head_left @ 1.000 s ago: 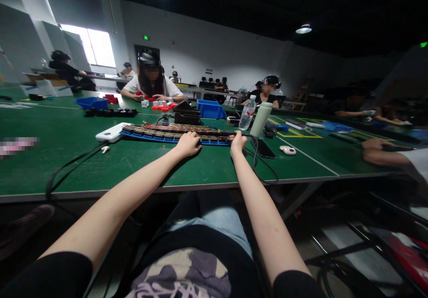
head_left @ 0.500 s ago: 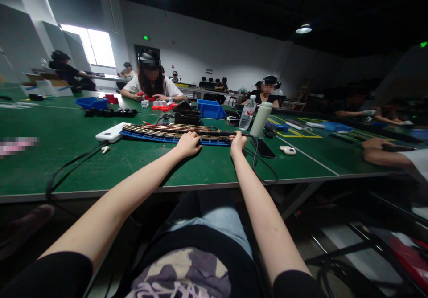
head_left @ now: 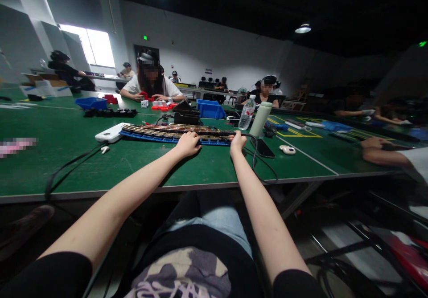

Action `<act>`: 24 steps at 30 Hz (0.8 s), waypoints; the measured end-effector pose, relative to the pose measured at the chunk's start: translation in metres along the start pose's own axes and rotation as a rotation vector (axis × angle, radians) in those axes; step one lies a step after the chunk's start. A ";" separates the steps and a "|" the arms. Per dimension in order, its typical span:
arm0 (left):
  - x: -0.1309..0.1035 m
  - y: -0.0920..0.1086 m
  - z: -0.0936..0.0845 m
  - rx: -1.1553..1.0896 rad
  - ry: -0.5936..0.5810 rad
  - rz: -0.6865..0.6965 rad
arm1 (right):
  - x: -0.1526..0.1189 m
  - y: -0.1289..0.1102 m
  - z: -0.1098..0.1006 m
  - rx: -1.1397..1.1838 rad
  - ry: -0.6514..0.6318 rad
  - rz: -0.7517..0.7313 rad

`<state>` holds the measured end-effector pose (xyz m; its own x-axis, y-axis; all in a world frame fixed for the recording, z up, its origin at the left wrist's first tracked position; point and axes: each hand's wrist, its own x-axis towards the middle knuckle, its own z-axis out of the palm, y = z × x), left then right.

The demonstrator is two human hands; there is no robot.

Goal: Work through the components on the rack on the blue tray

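A long blue rack (head_left: 150, 137) with a bundle of brown and black cables lies across the green table in front of me. My left hand (head_left: 189, 144) rests on the rack's near edge, its fingers curled over it; whatever lies under them is hidden. At the rack's right end, my right hand (head_left: 238, 142) is closed round the end of the cable bundle, where a black cable (head_left: 256, 155) loops away to the right. A white box-shaped device (head_left: 109, 133) touches the rack's left end.
Right of my hands are a black phone (head_left: 265, 148), a white earbud case (head_left: 287, 149), a green bottle (head_left: 261, 119) and a water bottle (head_left: 246, 113). Blue bins (head_left: 210, 109) stand behind the rack. A person (head_left: 150, 84) sits opposite; another person's hand (head_left: 372, 144) is at right.
My hands stay where they were on the rack and cables. The person opposite has shifted their hands slightly over the red pieces.
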<state>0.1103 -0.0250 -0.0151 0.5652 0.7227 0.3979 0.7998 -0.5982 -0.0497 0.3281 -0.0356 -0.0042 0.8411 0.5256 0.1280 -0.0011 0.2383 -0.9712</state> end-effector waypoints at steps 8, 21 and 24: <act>0.000 -0.001 0.001 0.010 -0.007 0.005 | 0.004 0.004 0.000 -0.012 -0.005 -0.014; -0.002 0.002 -0.003 0.033 -0.027 -0.002 | 0.005 0.003 0.000 0.020 0.003 0.057; -0.001 0.001 -0.002 0.033 -0.020 0.000 | 0.004 0.000 0.000 0.041 0.012 0.078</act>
<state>0.1104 -0.0272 -0.0140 0.5687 0.7296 0.3798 0.8060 -0.5864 -0.0804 0.3311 -0.0337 -0.0037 0.8443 0.5336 0.0498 -0.0883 0.2302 -0.9691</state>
